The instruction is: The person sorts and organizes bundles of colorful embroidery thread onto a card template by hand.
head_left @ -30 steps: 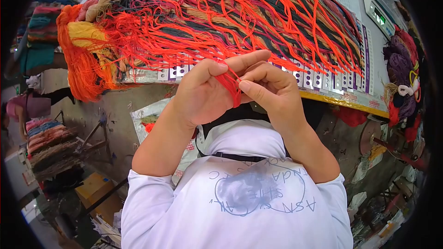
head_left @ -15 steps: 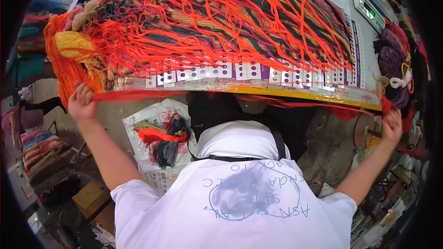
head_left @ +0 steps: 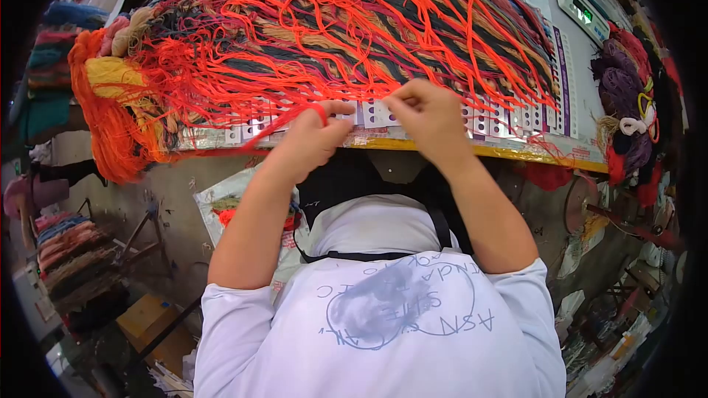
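My left hand (head_left: pixel 313 140) is at the table's front edge, fingers curled, with red embroidery thread (head_left: pixel 276 124) looped over them and trailing down to the left. Close beside it on the right, my right hand (head_left: pixel 431 118) is closed in a pinch; what sits between its fingertips is too small to make out. Just beyond both hands, a wide spread of multicoloured thread (head_left: pixel 295 37), bright orange-red strands on top, covers the table. White cards with punched holes (head_left: pixel 509 119) line its near edge, partly hidden behind my right hand.
Orange skeins (head_left: pixel 110 144) hang off the table's left corner, beside a yellow bundle (head_left: pixel 114 76). A digital scale (head_left: pixel 586 15) stands at the back right, near purple skeins (head_left: pixel 619 77). Below lies a white plastic bag (head_left: pixel 217 195) with thread on it.
Both hands have come inward from the table's far ends to its middle. The red thread, stretched between them before, now loops on my left hand and trails leftward.
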`<action>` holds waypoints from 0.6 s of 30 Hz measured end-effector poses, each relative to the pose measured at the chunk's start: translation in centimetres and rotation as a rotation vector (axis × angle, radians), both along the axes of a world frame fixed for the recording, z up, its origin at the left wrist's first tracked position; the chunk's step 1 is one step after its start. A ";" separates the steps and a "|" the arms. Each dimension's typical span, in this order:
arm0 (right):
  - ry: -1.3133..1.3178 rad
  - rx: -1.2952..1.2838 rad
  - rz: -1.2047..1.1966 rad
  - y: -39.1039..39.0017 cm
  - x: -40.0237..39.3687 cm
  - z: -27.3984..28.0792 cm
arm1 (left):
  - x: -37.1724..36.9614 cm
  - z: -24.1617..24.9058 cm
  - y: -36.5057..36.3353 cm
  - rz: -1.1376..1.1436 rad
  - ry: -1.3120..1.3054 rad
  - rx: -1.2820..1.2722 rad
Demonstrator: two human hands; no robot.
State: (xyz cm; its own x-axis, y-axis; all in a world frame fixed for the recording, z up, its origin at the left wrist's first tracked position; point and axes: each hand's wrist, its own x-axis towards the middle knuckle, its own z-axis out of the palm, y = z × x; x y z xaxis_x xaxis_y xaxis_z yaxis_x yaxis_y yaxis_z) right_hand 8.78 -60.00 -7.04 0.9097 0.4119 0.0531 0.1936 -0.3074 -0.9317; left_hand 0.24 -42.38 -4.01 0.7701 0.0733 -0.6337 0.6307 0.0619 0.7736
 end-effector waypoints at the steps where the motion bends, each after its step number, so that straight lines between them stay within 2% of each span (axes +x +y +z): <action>1: -0.032 -0.097 0.029 0.6 -0.4 -0.6 | 0.2 -0.5 -0.5 -0.003 -0.005 -0.017; 3: -0.119 -0.262 0.047 1.0 -1.0 -1.0 | 0.7 -1.5 -1.0 0.017 -0.039 0.031; 6: -0.070 -0.172 0.020 1.0 -1.0 -0.9 | 1.9 -2.3 -1.3 0.024 -0.087 0.067; 8: -0.089 -0.161 0.023 1.0 -1.1 -0.9 | 2.6 -2.1 -1.6 -0.073 -0.062 0.217; 11: -0.118 -0.138 0.027 0.4 -1.5 -0.5 | 3.0 -2.6 -1.9 -0.004 -0.133 0.133; 16: -0.114 -0.021 0.068 -0.3 -1.9 -1.0 | 3.3 -1.3 -2.3 0.058 0.031 0.052; 18: -0.088 0.000 0.074 -0.4 -1.8 -0.8 | 3.1 -2.1 -2.3 0.104 -0.047 0.029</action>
State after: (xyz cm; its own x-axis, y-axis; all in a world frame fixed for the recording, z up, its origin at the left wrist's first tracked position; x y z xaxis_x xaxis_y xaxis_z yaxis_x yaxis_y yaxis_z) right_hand 6.98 -60.35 -7.86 0.8686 0.4779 0.1313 0.2969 -0.2897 -0.9099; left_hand 3.35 -44.67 -6.07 0.7863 0.1722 -0.5934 0.5848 0.1026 0.8047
